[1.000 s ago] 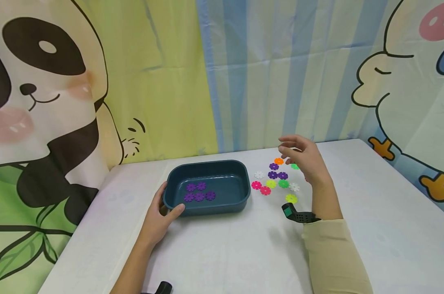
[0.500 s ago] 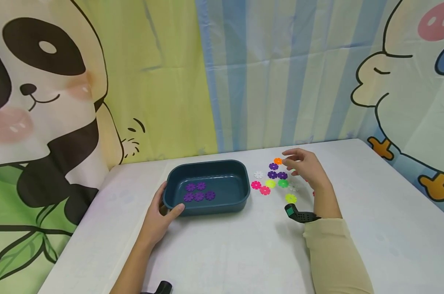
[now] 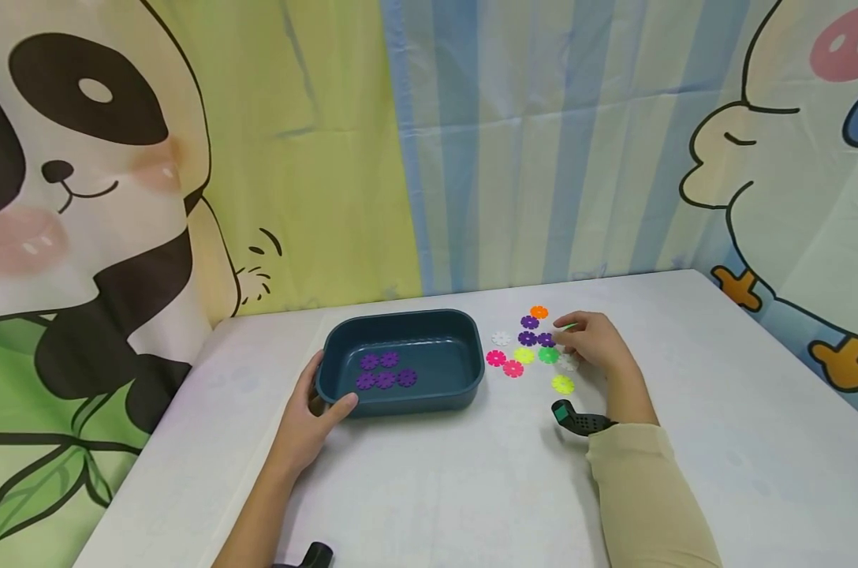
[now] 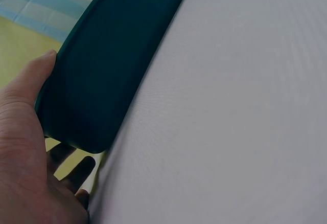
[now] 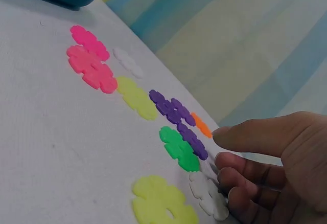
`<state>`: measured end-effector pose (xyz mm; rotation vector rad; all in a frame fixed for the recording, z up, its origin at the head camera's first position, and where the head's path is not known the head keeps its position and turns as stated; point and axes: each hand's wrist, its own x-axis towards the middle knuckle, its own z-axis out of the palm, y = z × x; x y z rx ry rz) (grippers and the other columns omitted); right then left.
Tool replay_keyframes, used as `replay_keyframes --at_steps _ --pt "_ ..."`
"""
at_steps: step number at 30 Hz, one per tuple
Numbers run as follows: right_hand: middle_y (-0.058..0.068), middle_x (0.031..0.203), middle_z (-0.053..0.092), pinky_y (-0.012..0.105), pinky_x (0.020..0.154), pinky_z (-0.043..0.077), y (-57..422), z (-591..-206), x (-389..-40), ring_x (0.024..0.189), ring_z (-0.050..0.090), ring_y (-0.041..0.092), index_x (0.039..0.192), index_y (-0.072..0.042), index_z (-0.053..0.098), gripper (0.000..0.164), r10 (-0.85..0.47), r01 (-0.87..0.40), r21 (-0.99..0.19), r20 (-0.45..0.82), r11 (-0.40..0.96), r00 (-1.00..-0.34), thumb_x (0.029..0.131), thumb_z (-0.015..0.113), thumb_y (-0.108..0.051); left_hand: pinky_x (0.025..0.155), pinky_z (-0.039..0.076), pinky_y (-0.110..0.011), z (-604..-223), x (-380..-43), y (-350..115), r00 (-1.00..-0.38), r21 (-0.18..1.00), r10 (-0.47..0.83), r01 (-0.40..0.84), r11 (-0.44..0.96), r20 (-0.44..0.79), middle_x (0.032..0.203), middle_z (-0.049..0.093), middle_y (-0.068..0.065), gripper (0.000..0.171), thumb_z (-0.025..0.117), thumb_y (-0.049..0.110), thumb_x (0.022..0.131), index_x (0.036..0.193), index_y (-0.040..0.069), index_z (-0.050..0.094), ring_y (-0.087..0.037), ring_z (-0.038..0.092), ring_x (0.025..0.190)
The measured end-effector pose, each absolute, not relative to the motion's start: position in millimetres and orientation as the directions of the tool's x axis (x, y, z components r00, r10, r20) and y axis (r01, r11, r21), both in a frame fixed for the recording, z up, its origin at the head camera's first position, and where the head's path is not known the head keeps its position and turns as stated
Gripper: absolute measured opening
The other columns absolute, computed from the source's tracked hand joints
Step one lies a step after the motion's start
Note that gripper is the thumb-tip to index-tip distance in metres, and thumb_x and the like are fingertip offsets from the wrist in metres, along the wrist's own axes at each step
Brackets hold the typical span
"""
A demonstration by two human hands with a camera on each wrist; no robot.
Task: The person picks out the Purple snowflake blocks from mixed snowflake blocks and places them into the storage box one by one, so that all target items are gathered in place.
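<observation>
A dark blue plastic tub (image 3: 415,405) stands on the table with several purple snowflake discs (image 3: 386,380) lying flat inside. My left hand (image 3: 303,430) holds its left end, thumb at the rim and the other fingers along the outside; the left wrist view shows this thumb (image 4: 38,75) on the edge. To the right of the tub, my right hand (image 3: 598,341) reaches low over loose discs, fingers loosely bent and nothing between them. Its fingertips are right beside a purple disc (image 3: 546,339). A white disc (image 5: 208,196) lies partly under that hand in the right wrist view.
Around the right hand lie more discs: orange (image 3: 539,312), green (image 3: 548,355), yellow (image 3: 562,384), pink (image 3: 496,358) and white (image 3: 501,338). A printed curtain (image 3: 514,142) hangs behind the white-covered table (image 3: 436,489).
My right hand has come down and slightly toward me, from above the back of the disc group to beside the purple discs. The left hand and tub have stayed put.
</observation>
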<state>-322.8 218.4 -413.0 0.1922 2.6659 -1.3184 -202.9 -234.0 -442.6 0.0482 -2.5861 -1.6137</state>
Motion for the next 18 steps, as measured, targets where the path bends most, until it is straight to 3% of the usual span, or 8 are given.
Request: replay_keyframes --at_steps 4,10,18 --pt "0.018 0.118 0.059 0.03 0.073 0.049 217.6 -416.0 -324.3 0.089 0.054 0.026 0.135 -0.007 0.064 0.04 0.041 0.185 -0.757 -0.205 0.626 -0.978 0.099 0.067 -0.024 0.126 0.023 -0.06 -442.6 -202.6 -233.2 -0.995 0.897 -0.076 0.025 0.441 0.065 0.171 0.025 -0.01 0.091 0.073 0.037 0.096 0.166 0.031 0.016 -0.038 0.032 0.154" --pt "0.02 0.124 0.059 0.041 0.089 0.049 213.0 -417.8 -324.6 0.11 0.05 0.034 0.129 -0.007 0.068 0.036 0.038 0.166 -0.709 -0.193 0.685 -0.981 0.097 0.07 -0.024 0.126 0.023 -0.059 -443.5 -202.9 -233.0 -0.996 0.898 -0.073 0.022 0.44 0.06 0.172 0.024 -0.009 0.092 0.074 0.039 0.095 0.166 0.031 0.016 -0.038 0.032 0.154" --pt "0.018 0.12 0.059 0.037 0.085 0.051 207.4 -418.1 -326.1 0.107 0.051 0.033 0.123 -0.006 0.067 0.03 0.046 0.164 -0.702 -0.184 0.693 -0.982 0.098 0.07 -0.022 0.125 0.023 -0.06 -442.8 -203.0 -233.7 -0.995 0.898 -0.073 0.025 0.44 0.064 0.171 0.025 -0.009 0.093 0.074 0.041 0.095 0.166 0.032 0.016 -0.038 0.033 0.154"
